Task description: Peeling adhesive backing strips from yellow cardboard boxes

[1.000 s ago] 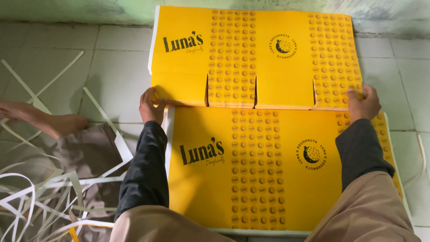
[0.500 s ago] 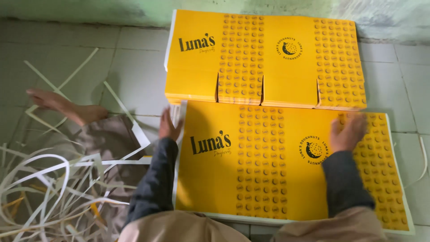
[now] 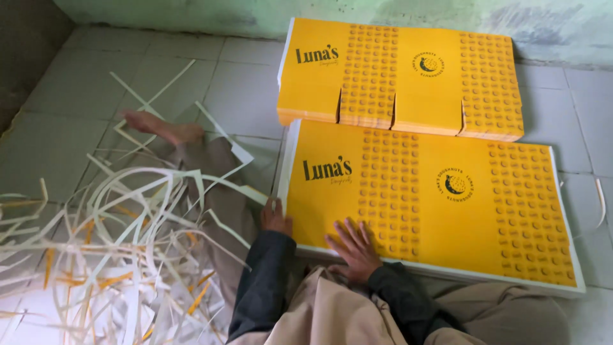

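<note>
A near stack of flat yellow printed cardboard sheets (image 3: 447, 198) with white margins lies on the tiled floor in front of me. My left hand (image 3: 274, 217) grips its near left corner edge. My right hand (image 3: 354, 246) lies flat, fingers spread, on the sheet's near edge. Behind it sits a second stack of trimmed yellow box blanks (image 3: 399, 76) with cut flaps, close to the wall.
A tangle of white and yellow paper offcut strips (image 3: 96, 249) covers the floor at my left. My bare foot (image 3: 159, 128) and trouser leg stretch out among them. A green-stained wall (image 3: 383, 13) runs along the back.
My hands came back from the far edge of the near sheet to its near left corner. The view shifted right and down, showing more strips.
</note>
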